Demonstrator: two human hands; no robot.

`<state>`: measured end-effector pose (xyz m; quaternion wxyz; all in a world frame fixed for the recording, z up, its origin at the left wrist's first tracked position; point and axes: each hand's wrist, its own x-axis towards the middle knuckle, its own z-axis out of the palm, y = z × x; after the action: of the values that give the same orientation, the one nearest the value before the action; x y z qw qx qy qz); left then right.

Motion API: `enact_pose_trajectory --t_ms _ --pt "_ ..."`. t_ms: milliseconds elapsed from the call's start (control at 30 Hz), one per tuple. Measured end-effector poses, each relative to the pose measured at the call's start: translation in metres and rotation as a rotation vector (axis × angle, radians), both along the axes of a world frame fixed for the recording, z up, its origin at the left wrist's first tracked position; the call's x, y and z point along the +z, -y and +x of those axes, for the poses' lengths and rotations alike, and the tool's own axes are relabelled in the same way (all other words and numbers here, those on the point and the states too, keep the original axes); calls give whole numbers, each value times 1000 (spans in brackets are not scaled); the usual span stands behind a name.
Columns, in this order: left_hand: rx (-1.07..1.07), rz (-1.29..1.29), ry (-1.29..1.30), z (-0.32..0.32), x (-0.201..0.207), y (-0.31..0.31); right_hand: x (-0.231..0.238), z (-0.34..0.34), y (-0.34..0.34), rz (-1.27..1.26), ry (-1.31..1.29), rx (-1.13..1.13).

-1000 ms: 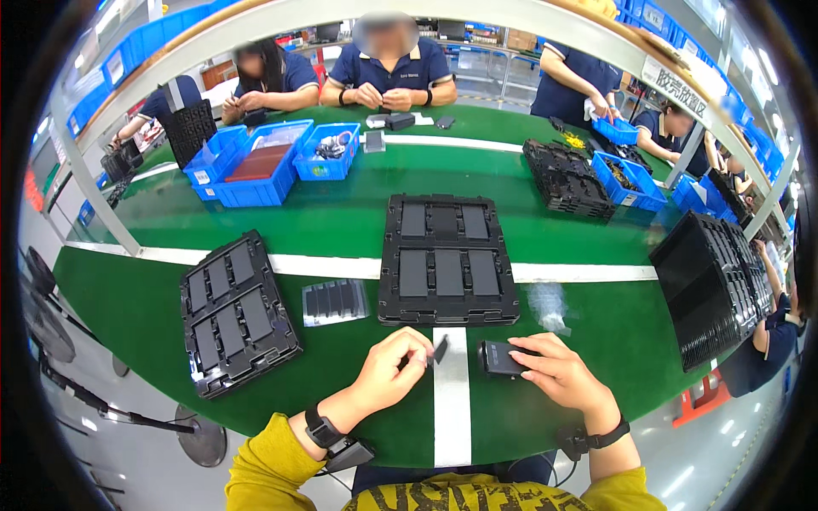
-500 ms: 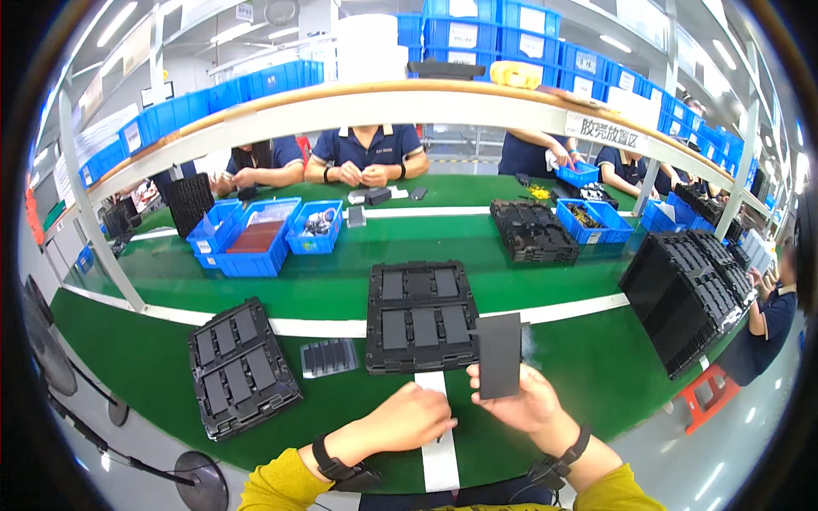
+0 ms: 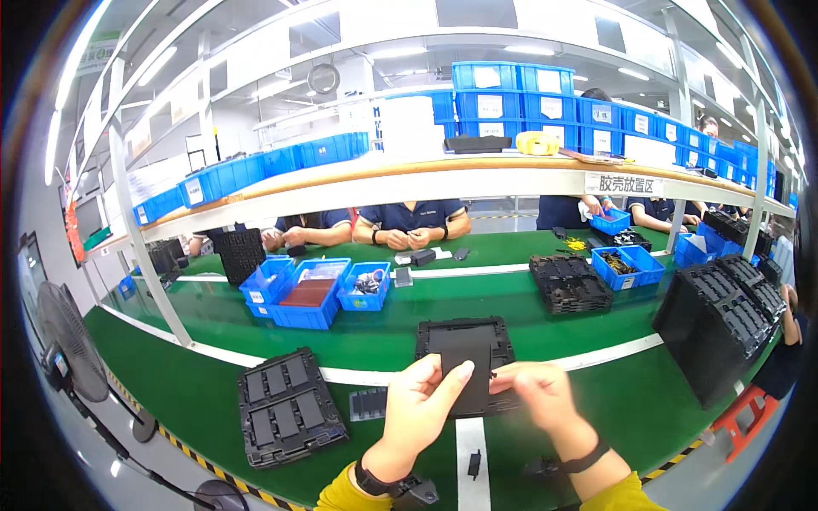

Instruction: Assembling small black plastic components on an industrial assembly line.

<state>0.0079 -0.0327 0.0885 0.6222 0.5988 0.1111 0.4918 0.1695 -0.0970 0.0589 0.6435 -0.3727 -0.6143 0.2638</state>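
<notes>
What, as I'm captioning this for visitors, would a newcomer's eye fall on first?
Probably the dark rectangular piece held up in the left hand at lower centre, with the blurred right hand close beside it. Next, likely the blue bins along the shelf above the green table, and the tall stack of black trays at the right.

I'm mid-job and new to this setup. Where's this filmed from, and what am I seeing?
There's no machine: these are a person's bare hands, seen from the left of two head-worn fisheye cameras, so straight edges bend. The left hand holds a flat black rectangular case. The right hand, blurred, is at its right edge; I can't tell whether it grips anything. On the green table, a small black part lies on a white strip. One black tray lies leftward; another is partly hidden behind the hands. Blue bins stand farther back.
</notes>
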Motion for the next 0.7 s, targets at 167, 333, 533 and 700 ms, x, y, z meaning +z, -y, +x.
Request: enact_pose_trajectory --t_ms 167,333,533,700 --pt "-47 62 -32 3 -1 6 42 3 12 103 124 -256" --pt "-12 56 -66 12 -3 16 47 0 11 156 18 -284" --pt "129 381 -270 14 -9 17 38 -3 -2 113 78 -382" --pt "-50 54 -112 20 -14 15 40 7 3 92 -17 -273"
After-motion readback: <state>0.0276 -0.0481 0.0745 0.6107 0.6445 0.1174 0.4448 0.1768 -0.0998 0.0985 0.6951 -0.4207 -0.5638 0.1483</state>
